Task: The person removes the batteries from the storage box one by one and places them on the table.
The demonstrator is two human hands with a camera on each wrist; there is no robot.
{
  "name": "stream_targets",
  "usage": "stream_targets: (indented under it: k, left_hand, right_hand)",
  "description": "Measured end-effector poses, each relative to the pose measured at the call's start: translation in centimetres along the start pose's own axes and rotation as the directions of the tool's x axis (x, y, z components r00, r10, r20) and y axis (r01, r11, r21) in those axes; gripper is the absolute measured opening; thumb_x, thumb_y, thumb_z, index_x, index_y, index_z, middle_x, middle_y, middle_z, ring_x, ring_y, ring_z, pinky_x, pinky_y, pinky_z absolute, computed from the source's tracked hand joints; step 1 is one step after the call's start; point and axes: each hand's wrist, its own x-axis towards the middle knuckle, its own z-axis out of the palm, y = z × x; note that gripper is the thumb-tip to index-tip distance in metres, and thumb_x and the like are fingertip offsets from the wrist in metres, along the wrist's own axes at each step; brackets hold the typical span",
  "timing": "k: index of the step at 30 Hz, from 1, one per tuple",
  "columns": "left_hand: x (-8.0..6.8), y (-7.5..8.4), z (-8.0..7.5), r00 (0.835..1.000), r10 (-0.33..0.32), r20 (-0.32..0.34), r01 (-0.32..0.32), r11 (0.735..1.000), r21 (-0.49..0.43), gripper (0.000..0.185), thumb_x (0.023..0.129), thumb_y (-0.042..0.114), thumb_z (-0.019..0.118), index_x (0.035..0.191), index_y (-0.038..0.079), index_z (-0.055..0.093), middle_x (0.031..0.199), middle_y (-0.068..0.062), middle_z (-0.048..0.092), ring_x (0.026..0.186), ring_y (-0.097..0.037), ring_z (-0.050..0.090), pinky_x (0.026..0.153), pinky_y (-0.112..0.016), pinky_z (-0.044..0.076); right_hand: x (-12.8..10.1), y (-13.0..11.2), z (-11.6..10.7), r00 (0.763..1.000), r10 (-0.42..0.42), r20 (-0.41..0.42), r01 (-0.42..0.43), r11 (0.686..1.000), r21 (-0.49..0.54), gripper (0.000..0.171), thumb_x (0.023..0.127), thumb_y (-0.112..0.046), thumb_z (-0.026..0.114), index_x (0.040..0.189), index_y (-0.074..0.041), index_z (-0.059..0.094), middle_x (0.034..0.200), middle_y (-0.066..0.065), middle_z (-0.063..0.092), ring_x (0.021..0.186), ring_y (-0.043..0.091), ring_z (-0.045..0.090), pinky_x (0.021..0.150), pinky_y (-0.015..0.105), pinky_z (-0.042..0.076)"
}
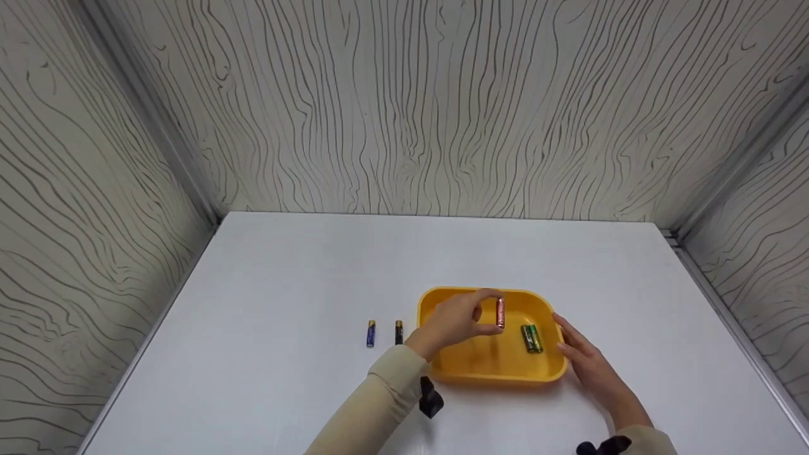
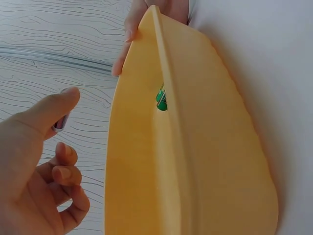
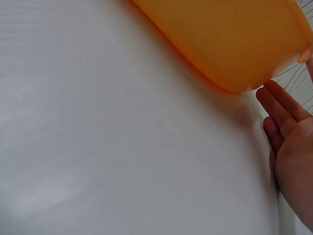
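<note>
My left hand (image 1: 452, 321) pinches a red battery (image 1: 500, 313) upright between thumb and fingertip, above the yellow plastic bin (image 1: 486, 379). In the left wrist view the battery (image 2: 60, 123) is mostly hidden behind the thumb, and the other fingers curl loosely. At the bin's right end, my right hand (image 1: 591, 366) holds the rim, with the thumb over the edge and straight fingers (image 3: 281, 103) against the outside wall. Inside the bin, two green batteries (image 1: 531, 339) lie side by side near the right end.
Left of the bin, a blue battery with a gold end (image 1: 371, 333) and a black battery with a gold end (image 1: 399, 332) lie on the white table (image 1: 284, 272). The left forearm passes close to the black one. Wood-patterned panels (image 1: 404, 107) enclose the table's back and sides.
</note>
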Motion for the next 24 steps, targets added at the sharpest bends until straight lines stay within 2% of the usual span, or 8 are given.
stream_targets:
  k: [3, 7, 12, 16, 24]
  left_hand:
    - [-0.5, -0.7, -0.5, 1.0, 0.014, 0.005, -0.013, 0.998, -0.062, 0.054, 0.084, 0.041, 0.07, 0.134, 0.032, 0.051, 0.082, 0.005, 0.054, 0.068, -0.004, 0.042, 0.059, -0.016, 0.032]
    - [-1.1, -1.5, -1.0, 1.0, -0.005, 0.012, 0.007, 0.991, -0.135, 0.054, 0.084, 0.038, 0.071, 0.134, 0.03, 0.052, 0.08, 0.006, 0.051, 0.067, -0.005, 0.041, 0.058, -0.017, 0.032]
    - [-1.7, -2.3, -1.7, 1.0, -0.004, -0.009, 0.003, 0.987, -0.16, 0.054, 0.084, 0.037, 0.072, 0.134, 0.029, 0.053, 0.08, 0.004, 0.051, 0.068, -0.005, 0.042, 0.059, -0.017, 0.033]
    - [-2.2, -3.0, -2.3, 0.999, 0.016, -0.029, -0.02, 0.987, -0.161, 0.052, 0.084, 0.035, 0.073, 0.132, 0.027, 0.054, 0.078, 0.004, 0.05, 0.068, -0.005, 0.041, 0.059, -0.017, 0.032]
    - [-3.7, -4.9, -3.0, 0.997, 0.015, -0.072, -0.032, 0.969, -0.244, 0.052, 0.084, 0.032, 0.074, 0.132, 0.026, 0.055, 0.077, 0.005, 0.049, 0.068, -0.005, 0.042, 0.06, -0.017, 0.034]
  right_hand:
    - [0.1, 0.1, 0.0, 1.0, -0.004, 0.008, 0.004, 1.0, -0.01, 0.062, 0.1, -0.031, 0.048, 0.155, -0.023, 0.019, 0.165, 0.007, -0.001, 0.152, 0.032, -0.007, 0.121, 0.054, 0.0]
    - [0.1, 0.1, 0.0, 1.0, -0.001, 0.017, 0.001, 1.0, 0.022, 0.064, 0.1, -0.028, 0.049, 0.155, -0.021, 0.018, 0.165, 0.008, -0.002, 0.152, 0.032, -0.008, 0.121, 0.053, -0.001]
    - [0.2, 0.0, -0.2, 1.0, 0.011, 0.003, -0.011, 1.0, 0.019, 0.064, 0.099, -0.027, 0.05, 0.155, -0.021, 0.018, 0.165, 0.005, -0.001, 0.153, 0.029, -0.007, 0.121, 0.048, 0.002]
    - [0.1, 0.1, -0.2, 1.0, 0.005, 0.009, -0.005, 1.0, 0.003, 0.064, 0.099, -0.029, 0.05, 0.155, -0.022, 0.018, 0.165, 0.006, -0.001, 0.153, 0.03, -0.006, 0.121, 0.05, 0.002]
    - [0.1, 0.3, -0.1, 1.0, 0.011, 0.009, -0.011, 1.0, 0.013, 0.063, 0.099, -0.03, 0.05, 0.154, -0.025, 0.019, 0.165, 0.006, 0.0, 0.153, 0.031, -0.005, 0.122, 0.052, 0.001]
